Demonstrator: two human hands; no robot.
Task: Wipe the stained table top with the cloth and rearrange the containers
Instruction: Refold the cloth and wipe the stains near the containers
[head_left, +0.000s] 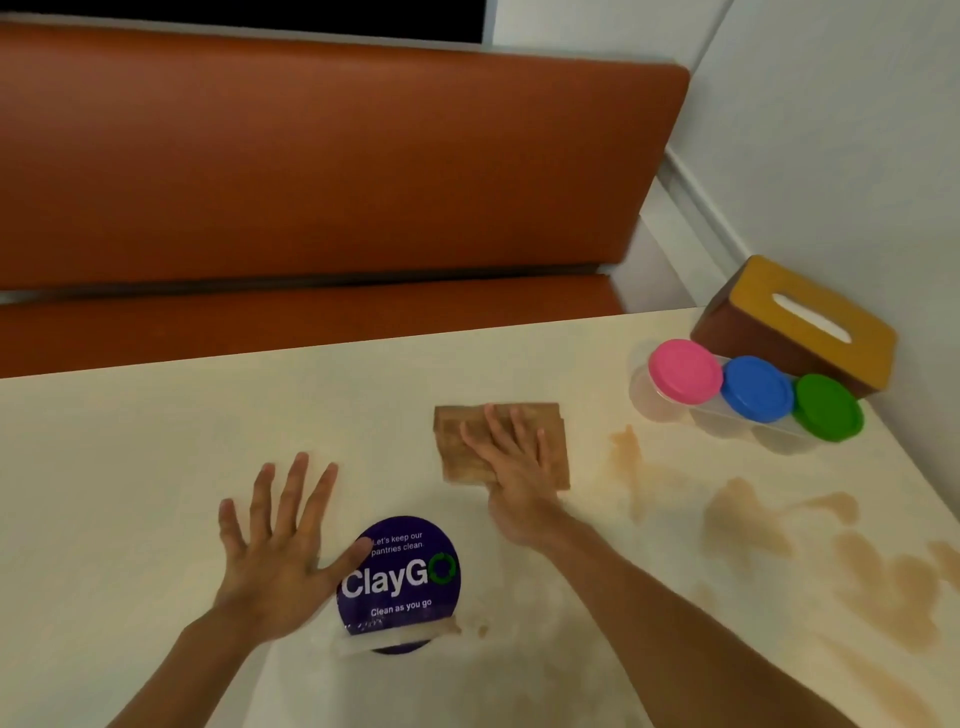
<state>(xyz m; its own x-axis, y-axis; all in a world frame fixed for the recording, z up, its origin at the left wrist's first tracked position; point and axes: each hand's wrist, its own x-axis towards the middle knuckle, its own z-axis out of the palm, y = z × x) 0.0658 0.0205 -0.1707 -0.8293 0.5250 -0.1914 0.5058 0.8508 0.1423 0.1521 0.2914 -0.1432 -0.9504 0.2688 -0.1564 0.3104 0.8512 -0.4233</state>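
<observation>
A folded brown cloth (550, 441) lies flat near the middle of the cream table top (156, 447). My right hand (511, 457) presses on it with straight fingers. My left hand (278, 540) is spread open on the table to the left, its thumb touching a purple round "ClayGo" sticker (405, 582). Brown stains (748, 514) smear the table to the right of the cloth and toward the near right. Three clear containers stand in a row at the far right, with a pink lid (684, 371), a blue lid (757, 388) and a green lid (827, 408).
A brown tissue box with a yellow top (810, 317) sits behind the containers against the white wall (857, 156). An orange bench seat (322, 171) runs along the table's far edge.
</observation>
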